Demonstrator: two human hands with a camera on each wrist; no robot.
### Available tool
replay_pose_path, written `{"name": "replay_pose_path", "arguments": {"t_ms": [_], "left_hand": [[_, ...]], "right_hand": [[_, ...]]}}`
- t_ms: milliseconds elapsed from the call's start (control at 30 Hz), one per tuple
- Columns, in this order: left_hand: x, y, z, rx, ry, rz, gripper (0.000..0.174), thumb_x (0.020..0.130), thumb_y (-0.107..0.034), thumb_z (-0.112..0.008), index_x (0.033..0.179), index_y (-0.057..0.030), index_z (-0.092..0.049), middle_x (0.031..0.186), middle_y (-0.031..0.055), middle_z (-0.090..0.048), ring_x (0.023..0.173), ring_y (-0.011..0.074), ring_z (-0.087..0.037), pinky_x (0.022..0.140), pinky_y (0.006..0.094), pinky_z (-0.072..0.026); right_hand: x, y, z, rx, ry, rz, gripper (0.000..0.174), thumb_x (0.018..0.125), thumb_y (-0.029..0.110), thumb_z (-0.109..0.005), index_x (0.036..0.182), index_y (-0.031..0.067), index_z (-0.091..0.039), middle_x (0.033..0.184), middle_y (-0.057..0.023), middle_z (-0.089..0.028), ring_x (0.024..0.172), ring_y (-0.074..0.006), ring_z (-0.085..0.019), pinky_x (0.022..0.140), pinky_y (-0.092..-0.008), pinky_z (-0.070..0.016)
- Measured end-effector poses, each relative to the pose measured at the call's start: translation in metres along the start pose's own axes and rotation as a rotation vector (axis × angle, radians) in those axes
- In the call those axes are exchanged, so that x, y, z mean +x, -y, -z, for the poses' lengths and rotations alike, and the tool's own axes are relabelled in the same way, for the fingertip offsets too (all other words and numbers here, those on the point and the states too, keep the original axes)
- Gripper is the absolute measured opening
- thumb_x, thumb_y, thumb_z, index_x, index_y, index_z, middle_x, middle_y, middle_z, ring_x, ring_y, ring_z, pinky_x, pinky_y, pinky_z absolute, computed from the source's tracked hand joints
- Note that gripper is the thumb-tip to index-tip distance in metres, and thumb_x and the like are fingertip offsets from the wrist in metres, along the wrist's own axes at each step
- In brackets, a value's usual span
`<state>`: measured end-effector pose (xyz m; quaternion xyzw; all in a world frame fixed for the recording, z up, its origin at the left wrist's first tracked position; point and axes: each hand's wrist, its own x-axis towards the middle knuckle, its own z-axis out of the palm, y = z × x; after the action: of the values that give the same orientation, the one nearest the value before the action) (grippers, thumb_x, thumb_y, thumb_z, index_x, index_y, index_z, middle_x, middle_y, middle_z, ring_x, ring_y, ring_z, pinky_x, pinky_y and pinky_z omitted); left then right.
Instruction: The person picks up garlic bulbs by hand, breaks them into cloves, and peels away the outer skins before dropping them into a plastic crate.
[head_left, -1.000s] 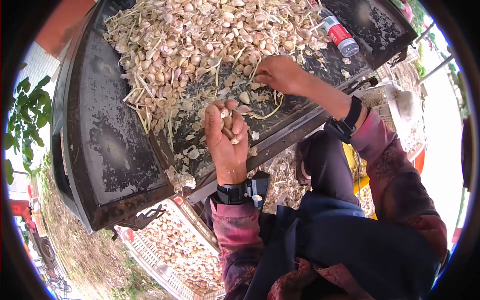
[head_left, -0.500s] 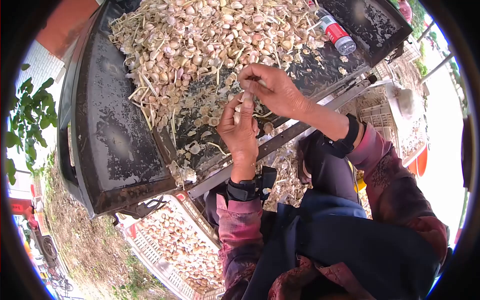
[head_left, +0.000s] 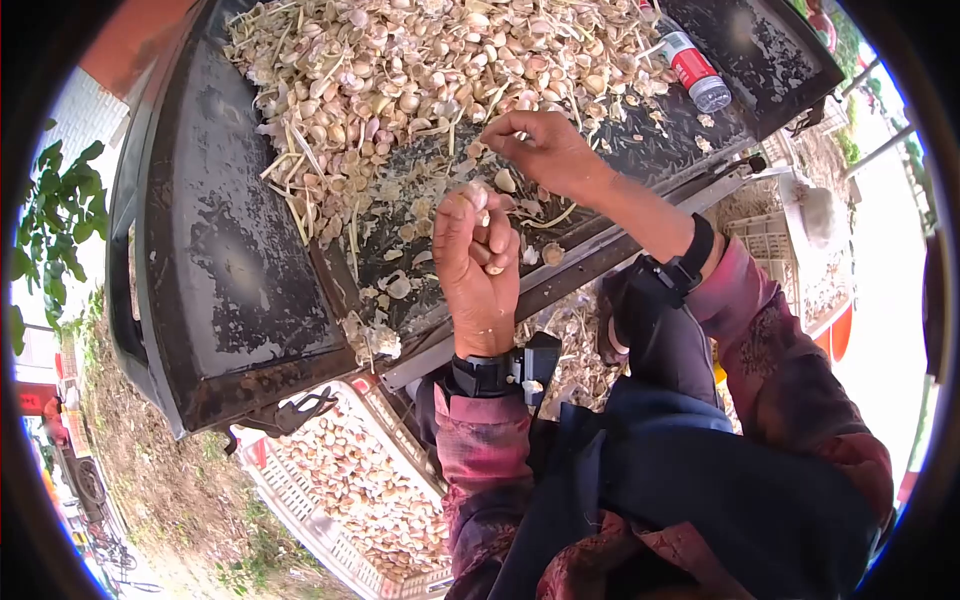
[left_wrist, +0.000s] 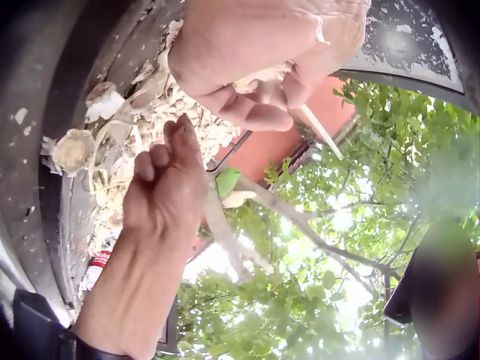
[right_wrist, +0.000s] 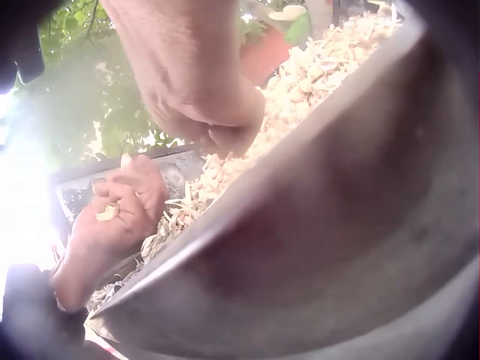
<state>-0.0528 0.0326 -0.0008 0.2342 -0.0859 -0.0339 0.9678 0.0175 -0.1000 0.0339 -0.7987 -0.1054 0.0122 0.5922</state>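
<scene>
My left hand (head_left: 478,290), palm up, holds several garlic cloves (head_left: 494,268) in its curled fingers. One pale clove (head_left: 478,192) shows at the thumb and fingertips. To the right and a little farther off is my right hand (head_left: 555,160), apart from the left and over the front of the garlic pile (head_left: 420,90). Its fingers are bent, thumb near the forefinger; I cannot tell whether something small is pinched there. In the left wrist view, a thin pale strip (left_wrist: 321,133) juts out by the left fingers. A loose clove (head_left: 505,180) lies between both hands.
The pile lies in a worn black metal tray (head_left: 235,270) with raised sides, strewn with skins and dry stalks. A plastic bottle (head_left: 692,68) with a red label lies at the right. Below the front edge stands a white crate (head_left: 300,510) of cloves.
My right hand went from the pile to the left hand's fingertips, then drew off up and to the right. The left hand shifted slightly right and still holds its cloves.
</scene>
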Motion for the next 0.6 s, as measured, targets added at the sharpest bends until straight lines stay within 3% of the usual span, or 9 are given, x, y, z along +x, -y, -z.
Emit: {"name": "replay_pose_path", "arguments": {"t_ms": [67,100,200,233,333,467,533,567,600], "left_hand": [[0.003,-0.007,0.001,-0.212,-0.154,-0.021,0.017,0.087,-0.020,-0.053,0.094,-0.0043,-0.055,0.093,0.0035,-0.056,0.059,0.0086,-0.045,0.044,0.0176,-0.0404],[0.004,-0.012,0.005,-0.226,-0.162,-0.025,0.018,0.086,-0.018,-0.054,0.098,-0.0041,-0.056,0.098,0.0070,-0.058,0.073,0.0146,-0.055,0.055,0.0214,-0.0519],[0.006,-0.016,0.007,-0.287,-0.229,-0.022,0.020,0.085,-0.016,-0.054,0.101,-0.0045,-0.056,0.101,0.0091,-0.059,0.087,0.0197,-0.059,0.062,0.0254,-0.0557],[0.006,-0.014,0.012,-0.301,-0.217,-0.033,0.020,0.085,-0.014,-0.055,0.102,-0.0038,-0.056,0.100,0.0096,-0.060,0.094,0.0232,-0.059,0.065,0.0280,-0.0570],[0.008,-0.011,0.017,-0.290,-0.237,-0.062,0.020,0.083,-0.009,-0.056,0.102,-0.0033,-0.056,0.100,0.0097,-0.060,0.092,0.0231,-0.059,0.063,0.0265,-0.0572],[0.006,-0.011,0.019,-0.300,-0.271,-0.035,0.020,0.080,-0.004,-0.058,0.101,-0.0035,-0.056,0.098,0.0103,-0.059,0.094,0.0233,-0.058,0.063,0.0255,-0.0574],[0.006,-0.010,0.017,-0.353,-0.306,-0.001,0.021,0.079,0.000,-0.057,0.100,-0.0045,-0.056,0.096,0.0108,-0.058,0.097,0.0230,-0.056,0.063,0.0256,-0.0575],[0.006,-0.010,0.017,-0.351,-0.303,-0.002,0.021,0.079,0.000,-0.057,0.100,-0.0045,-0.056,0.096,0.0108,-0.058,0.097,0.0230,-0.056,0.063,0.0256,-0.0575],[0.005,-0.009,0.014,-0.355,-0.312,0.015,0.022,0.080,0.001,-0.056,0.101,-0.0049,-0.056,0.095,0.0107,-0.058,0.097,0.0219,-0.056,0.062,0.0255,-0.0575]], "right_hand": [[0.008,-0.013,0.007,-0.469,-0.045,0.402,0.013,0.083,0.010,-0.056,0.091,0.0000,-0.059,0.067,-0.0071,-0.055,0.059,-0.0168,-0.054,0.054,-0.0310,-0.0429],[0.006,-0.008,0.009,-0.541,0.041,0.357,0.016,0.079,0.013,-0.059,0.089,0.0002,-0.060,0.075,-0.0130,-0.058,0.073,-0.0278,-0.058,0.065,-0.0385,-0.0447],[0.001,-0.014,0.005,-0.841,0.164,0.409,0.019,0.076,0.016,-0.061,0.088,0.0007,-0.060,0.077,-0.0155,-0.058,0.073,-0.0314,-0.058,0.066,-0.0398,-0.0450],[0.002,-0.016,0.004,-0.832,0.213,0.331,0.023,0.075,0.018,-0.062,0.089,0.0005,-0.059,0.078,-0.0170,-0.059,0.073,-0.0331,-0.058,0.067,-0.0414,-0.0449],[0.001,-0.014,0.002,-0.845,0.231,0.339,0.022,0.075,0.016,-0.061,0.089,0.0000,-0.058,0.080,-0.0189,-0.058,0.070,-0.0341,-0.058,0.064,-0.0414,-0.0456],[-0.003,-0.006,0.007,-0.815,0.169,0.242,0.026,0.076,0.020,-0.060,0.092,-0.0003,-0.060,0.076,-0.0185,-0.061,0.072,-0.0317,-0.061,0.066,-0.0396,-0.0474],[-0.004,0.000,0.011,-0.345,0.163,0.078,0.028,0.078,0.017,-0.059,0.098,-0.0021,-0.059,0.073,-0.0118,-0.061,0.062,-0.0214,-0.059,0.057,-0.0321,-0.0468],[-0.008,0.001,0.012,-0.016,0.207,-0.126,0.026,0.082,0.014,-0.058,0.102,-0.0034,-0.058,0.069,-0.0030,-0.057,0.057,-0.0103,-0.052,0.048,-0.0241,-0.0400],[-0.010,-0.001,0.014,-0.017,0.206,-0.124,0.026,0.082,0.014,-0.058,0.102,-0.0034,-0.058,0.069,-0.0030,-0.057,0.057,-0.0103,-0.052,0.048,-0.0241,-0.0400]]}}
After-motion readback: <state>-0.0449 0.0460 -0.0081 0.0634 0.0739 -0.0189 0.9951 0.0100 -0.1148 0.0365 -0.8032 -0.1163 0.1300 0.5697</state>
